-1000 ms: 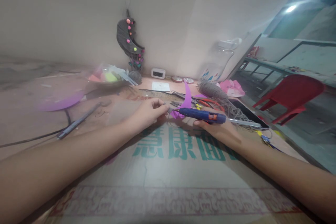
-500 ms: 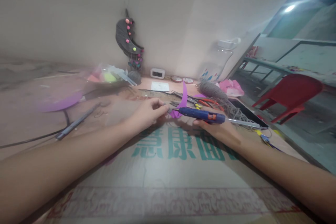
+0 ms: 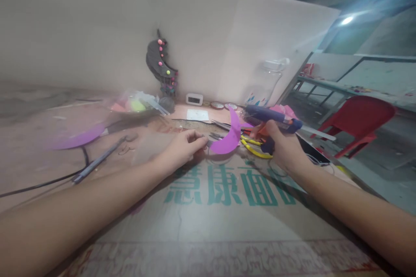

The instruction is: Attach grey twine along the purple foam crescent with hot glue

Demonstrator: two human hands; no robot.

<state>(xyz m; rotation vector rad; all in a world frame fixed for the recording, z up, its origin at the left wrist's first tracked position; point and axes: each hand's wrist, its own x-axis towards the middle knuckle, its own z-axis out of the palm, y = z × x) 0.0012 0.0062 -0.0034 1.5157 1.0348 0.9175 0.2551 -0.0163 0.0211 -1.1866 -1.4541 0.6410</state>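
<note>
My left hand is closed in a pinch on the near tip of a purple crescent-shaped cutout, which stands curved above the cardboard sheet. My right hand is wrapped round the grip of a blue glue gun, held up to the right of the crescent with its nozzle pointing left. Scissors and pliers with yellow and red handles lie just beyond the crescent, between the two hands.
A dark crescent ornament with coloured beads hangs on the wall. A small white clock, a clear bowl of craft bits, a purple disc and a black cable lie on the table. A red plastic chair stands at the right.
My right hand has lifted the glue gun off the cardboard and swung it up and to the right. The purple crescent is now more upright and in fuller view. The left hand has barely moved.
</note>
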